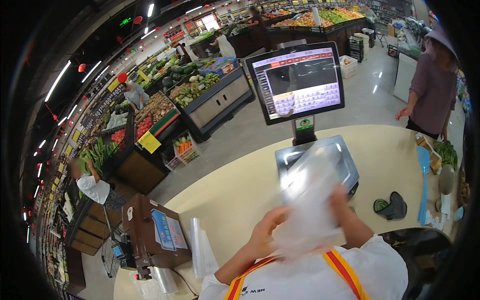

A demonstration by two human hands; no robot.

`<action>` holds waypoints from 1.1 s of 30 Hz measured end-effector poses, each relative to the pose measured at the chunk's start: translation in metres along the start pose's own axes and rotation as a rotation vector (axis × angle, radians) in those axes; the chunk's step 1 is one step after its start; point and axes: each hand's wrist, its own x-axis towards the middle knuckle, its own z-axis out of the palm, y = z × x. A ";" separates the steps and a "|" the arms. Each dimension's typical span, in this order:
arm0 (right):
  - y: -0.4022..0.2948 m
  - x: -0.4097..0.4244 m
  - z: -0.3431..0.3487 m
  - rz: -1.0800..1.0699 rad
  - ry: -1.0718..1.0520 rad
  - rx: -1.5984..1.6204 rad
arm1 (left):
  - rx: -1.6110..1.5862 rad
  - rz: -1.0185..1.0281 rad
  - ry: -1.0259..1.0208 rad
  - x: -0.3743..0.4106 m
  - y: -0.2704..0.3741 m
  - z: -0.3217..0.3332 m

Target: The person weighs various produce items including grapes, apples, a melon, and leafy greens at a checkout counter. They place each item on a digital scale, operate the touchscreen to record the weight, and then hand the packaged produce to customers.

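Observation:
A clear plastic bag [311,210], blurred by motion, is held up in front of my chest. On its left edge my left hand [268,228] grips the film with bent fingers. My right hand [339,206] holds the opposite side, its fingertips blurred and partly covered by the plastic. What, if anything, is inside the bag is too smeared to tell. Behind and beneath the bag, its steel platter partly hidden, stands a weighing scale [343,153] on the counter [232,180]. A tilted touchscreen [296,82] rises on a post at the scale's far side.
A brown bag-sealing machine [157,232] and rolls of plastic bags [195,243] stand left. Right lie a dark cloth item [392,206], a blue long-handled tool [423,172] and leafy greens [446,152]. A person in purple [431,86] stands beyond the counter; produce stands [217,108] lie farther off.

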 end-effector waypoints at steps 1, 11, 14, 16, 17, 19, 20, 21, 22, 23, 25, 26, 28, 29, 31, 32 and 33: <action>0.029 -0.001 -0.035 0.232 0.280 0.276 | 0.058 -0.013 -0.066 0.012 0.001 0.003; 0.210 -0.007 -0.301 0.236 1.061 -0.553 | 0.054 -0.543 0.216 -0.026 -0.071 -0.009; 0.259 -0.036 -0.336 0.677 0.939 -0.670 | 0.086 -0.554 0.399 -0.047 -0.080 -0.013; 0.288 -0.051 -0.348 0.500 1.026 -0.527 | 0.109 -0.546 0.472 -0.056 -0.083 -0.018; 0.303 -0.056 -0.354 0.406 1.058 -0.458 | 0.105 -0.541 0.502 -0.060 -0.085 -0.020; 0.276 -0.037 -0.310 0.507 1.089 -0.368 | 0.144 -0.575 0.593 -0.071 -0.080 -0.017; 0.237 -0.013 -0.283 0.502 1.080 -0.388 | 0.142 -0.582 0.629 -0.078 -0.076 -0.016; 0.203 0.006 -0.263 0.491 1.093 -0.418 | 0.131 -0.583 0.642 -0.083 -0.074 -0.016; 0.183 0.020 -0.250 0.368 1.034 -0.426 | 0.126 -0.587 0.651 -0.088 -0.071 -0.016; 0.169 0.034 -0.237 0.245 0.978 -0.426 | 0.135 -0.599 0.656 -0.093 -0.070 -0.016; 0.139 0.059 -0.199 0.014 0.865 -0.377 | 0.161 -0.620 0.654 -0.103 -0.069 -0.021; 0.119 0.069 -0.178 -0.099 0.807 -0.338 | 0.182 -0.616 0.650 -0.106 -0.068 -0.024; 0.082 0.085 -0.135 -0.251 0.683 -0.238 | 0.215 -0.609 0.648 -0.112 -0.066 -0.029; 0.077 0.089 -0.110 -0.281 0.614 -0.161 | 0.239 -0.609 0.662 -0.116 -0.064 -0.030; 0.072 0.092 -0.069 -0.265 0.461 -0.060 | 0.268 -0.595 0.681 -0.128 -0.059 -0.037; 0.071 0.092 -0.050 -0.285 0.394 -0.043 | 0.275 -0.593 0.694 -0.134 -0.055 -0.041; 0.071 0.091 -0.029 -0.301 0.322 -0.025 | 0.280 -0.595 0.711 -0.142 -0.051 -0.044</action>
